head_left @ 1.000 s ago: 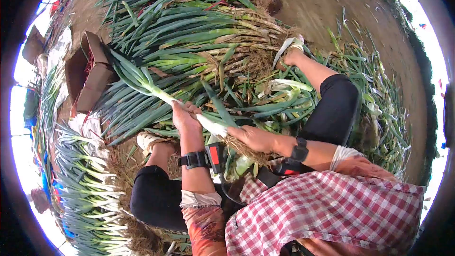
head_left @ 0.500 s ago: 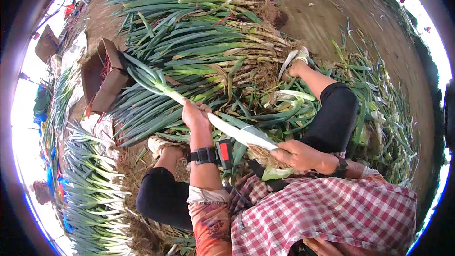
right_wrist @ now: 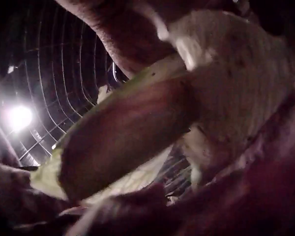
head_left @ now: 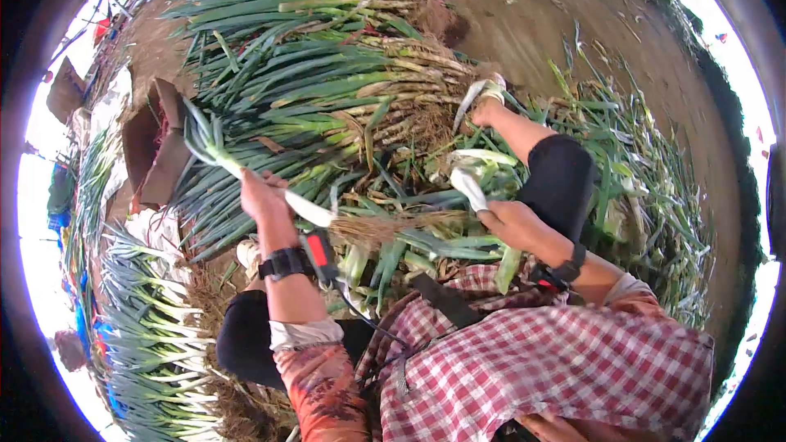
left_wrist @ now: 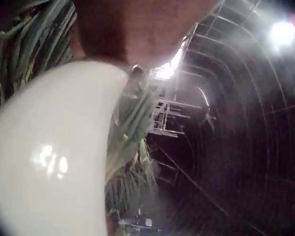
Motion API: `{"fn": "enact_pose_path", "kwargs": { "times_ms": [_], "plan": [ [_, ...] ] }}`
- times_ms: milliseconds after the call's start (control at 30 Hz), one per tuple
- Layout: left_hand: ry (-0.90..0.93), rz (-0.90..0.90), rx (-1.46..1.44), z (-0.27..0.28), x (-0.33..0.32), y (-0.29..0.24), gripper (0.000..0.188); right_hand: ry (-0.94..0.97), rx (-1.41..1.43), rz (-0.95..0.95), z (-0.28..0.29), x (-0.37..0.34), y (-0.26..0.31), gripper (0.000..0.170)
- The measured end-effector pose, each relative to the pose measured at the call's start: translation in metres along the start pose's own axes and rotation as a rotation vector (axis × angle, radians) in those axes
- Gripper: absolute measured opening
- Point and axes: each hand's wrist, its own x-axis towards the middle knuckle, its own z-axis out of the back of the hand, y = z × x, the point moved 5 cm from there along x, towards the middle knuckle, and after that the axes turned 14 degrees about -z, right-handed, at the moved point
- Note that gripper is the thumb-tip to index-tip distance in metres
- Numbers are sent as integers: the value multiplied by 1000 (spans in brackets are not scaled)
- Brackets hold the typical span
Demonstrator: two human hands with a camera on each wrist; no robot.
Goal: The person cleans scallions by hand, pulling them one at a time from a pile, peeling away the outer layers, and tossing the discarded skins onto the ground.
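Observation:
My left hand grips a long green onion around its white stalk. Its green leaves point up and left, and its brown roots trail to the right. In the left wrist view the smooth white stalk fills the near side, below part of the hand. Well apart to the right, my right hand pinches a strip of peeled outer skin, pale and curved. The right wrist view shows pale, dim pieces of peel close up under the fingers.
A pile of unpeeled green onions lies ahead, roots to the right. Whitish peeled onions are rowed at lower left. A cardboard box with red strings stands at left. Stripped leaves heap on the right, beyond my knee.
Both hands were on the onion; my right hand drew away along the root end and now holds a strip of peel apart from it. My left hand moved left with the onion.

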Motion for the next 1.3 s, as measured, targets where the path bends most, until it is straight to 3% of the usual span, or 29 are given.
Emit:
{"fn": "enact_pose_path", "kwargs": {
  "times_ms": [33, 100, 133, 167, 200, 267, 300, 467, 567, 600, 633, 667, 733, 767, 867, 933, 967, 1033, 1100, 1267, 1300],
  "plan": [
    [45, 23, -87, -6, -8, 2, 23, -5, -3, 17, 4, 12, 8, 31],
    [60, -65, -21, -18, -41, -12, 19, -191, -164, 56, 8, 19, 24, 33],
    [247, -188, 18, -16, -57, -19, 22, -186, -170, 94, 6, 24, 25, 33],
    [249, -233, 9, -21, -82, -33, 21, -174, -60, 145, 2, 31, 24, 35],
    [246, -198, -21, -11, -90, -34, 19, -135, 53, 202, -9, 37, 30, 39],
    [308, -177, -79, -12, -124, -65, 17, 116, 7, 37, -19, 33, 50, 41],
    [342, -185, -130, -10, -132, -80, 15, 124, -36, 88, -32, 37, 49, 40],
    [293, -468, -99, 24, -129, -186, 16, 217, -172, 129, -53, 22, 63, 36],
    [183, -689, 29, 89, -75, -255, 28, 268, -231, 111, -63, 28, 69, 35],
    [114, -1024, 648, 133, -27, -293, 30, 271, -235, 114, -67, 30, 68, 36],
    [-11, -897, 555, 170, 14, -326, 32, 256, -246, 131, -75, 35, 62, 37],
    [-18, -889, 558, 198, 40, -358, 29, 256, -249, 120, -80, 37, 58, 37],
    [-182, -804, 722, 266, 64, -389, 37, 312, -226, 131, -88, 43, 59, 37],
    [-236, -667, 508, 272, 51, -389, 39, 304, -296, 120, -92, 45, 59, 37],
    [45, -426, 159, 247, 22, -329, 41, 321, -268, 200, -99, 48, 64, 35],
    [158, -362, 319, 206, -3, -293, 43, 332, -321, 272, -105, 57, 71, 33],
    [306, -323, 473, 181, -12, -276, 42, 339, -338, 281, -108, 61, 69, 32],
    [237, -279, 503, 114, -48, -254, 45, 415, -304, 223, -102, 68, 81, 33],
    [281, -197, 435, 69, -74, -232, 45, 421, -346, 277, -104, 80, 90, 33],
    [252, -198, 415, 26, -90, -156, 35, 353, -241, 229, -116, 145, 108, 32],
    [222, -157, 529, 22, -88, -150, 34, 371, -286, 211, -119, 161, 111, 31]
  ]
}}
